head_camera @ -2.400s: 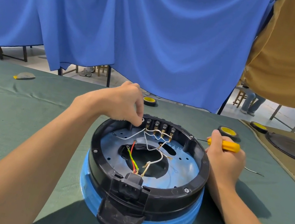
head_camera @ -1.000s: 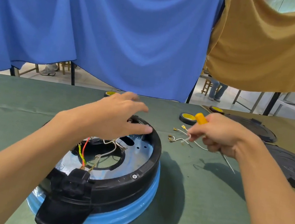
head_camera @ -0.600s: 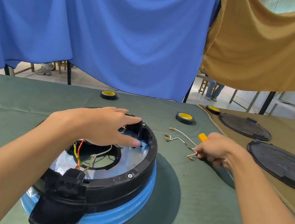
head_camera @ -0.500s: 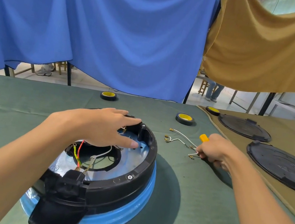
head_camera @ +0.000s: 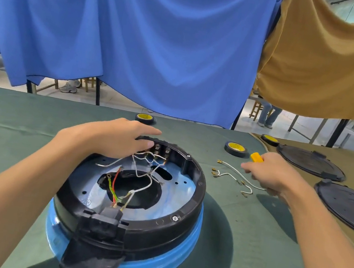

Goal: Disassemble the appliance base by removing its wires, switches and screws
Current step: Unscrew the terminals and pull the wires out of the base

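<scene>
Loose white wires [head_camera: 228, 174] are laid beside the round black-and-blue appliance base [head_camera: 193, 198], steadied on the green table [head_camera: 16, 141] by the flat left hand [head_camera: 118, 140]; inner wires [head_camera: 115, 182] and screws [head_camera: 175, 218] are left, a yellow-handled screwdriver [head_camera: 256, 157] gripped by the right hand [head_camera: 272, 176].

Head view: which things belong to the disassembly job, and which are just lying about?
Job: appliance base, attached wires, removed white wires, yellow-handled screwdriver in the right hand, left hand on the rim.
Lying about: three tape rolls, two black covers.
</scene>
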The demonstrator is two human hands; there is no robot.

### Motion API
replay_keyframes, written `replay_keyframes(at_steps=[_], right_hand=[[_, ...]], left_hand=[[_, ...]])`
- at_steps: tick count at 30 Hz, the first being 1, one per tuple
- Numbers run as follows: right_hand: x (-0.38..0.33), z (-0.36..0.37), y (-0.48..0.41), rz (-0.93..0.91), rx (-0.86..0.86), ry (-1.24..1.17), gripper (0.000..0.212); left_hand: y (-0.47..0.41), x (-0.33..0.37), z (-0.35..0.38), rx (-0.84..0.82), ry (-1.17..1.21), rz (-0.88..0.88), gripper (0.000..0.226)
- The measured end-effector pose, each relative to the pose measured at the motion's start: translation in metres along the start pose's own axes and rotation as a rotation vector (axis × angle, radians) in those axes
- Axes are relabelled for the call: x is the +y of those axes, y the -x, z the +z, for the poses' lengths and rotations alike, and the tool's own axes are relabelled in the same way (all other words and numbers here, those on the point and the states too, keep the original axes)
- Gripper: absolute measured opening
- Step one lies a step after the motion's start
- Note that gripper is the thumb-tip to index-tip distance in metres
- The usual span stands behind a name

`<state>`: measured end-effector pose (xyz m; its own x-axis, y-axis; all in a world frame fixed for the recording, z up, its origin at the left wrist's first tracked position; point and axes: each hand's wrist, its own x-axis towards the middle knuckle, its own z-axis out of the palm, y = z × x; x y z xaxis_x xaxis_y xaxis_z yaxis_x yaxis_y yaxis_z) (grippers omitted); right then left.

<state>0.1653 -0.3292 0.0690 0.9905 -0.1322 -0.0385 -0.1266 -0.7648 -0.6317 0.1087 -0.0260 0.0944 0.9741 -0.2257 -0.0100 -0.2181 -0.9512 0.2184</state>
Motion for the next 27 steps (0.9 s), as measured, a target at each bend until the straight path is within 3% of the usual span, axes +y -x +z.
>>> replay_keyframes(at_steps=[3, 11, 15, 19, 21, 25, 27], right_hand=[[-0.022, 0.007, 0.012, -0.103, -0.072, -0.131, 0.039], [-0.063, 0.028, 0.045, -0.362, -0.241, -0.269, 0.042], [-0.078, 0.03, 0.052, -0.477, -0.031, -0.512, 0.044], [-0.095, 0.024, 0.064, -0.529, 0.147, -1.133, 0.05], [-0.098, 0.028, 0.068, -0.511, 0.226, -1.311, 0.053], [-0.092, 0.052, 0.071, -0.417, 0.383, -1.073, 0.074], [-0.088, 0.061, 0.07, -0.417, 0.422, -0.972, 0.074]], left_hand=[[-0.001, 0.0, 0.004, -0.056, -0.011, -0.014, 0.045], [0.0, 0.0, -0.002, -0.087, -0.081, -0.042, 0.046], [0.001, 0.002, -0.003, -0.042, -0.064, -0.009, 0.038], [-0.004, -0.001, 0.004, 0.057, 0.039, 0.024, 0.037], [-0.007, -0.002, 0.01, 0.097, 0.114, 0.052, 0.038], [-0.009, -0.007, 0.019, 0.125, 0.209, 0.129, 0.034], [-0.011, -0.008, 0.02, 0.151, 0.235, 0.133, 0.036]])
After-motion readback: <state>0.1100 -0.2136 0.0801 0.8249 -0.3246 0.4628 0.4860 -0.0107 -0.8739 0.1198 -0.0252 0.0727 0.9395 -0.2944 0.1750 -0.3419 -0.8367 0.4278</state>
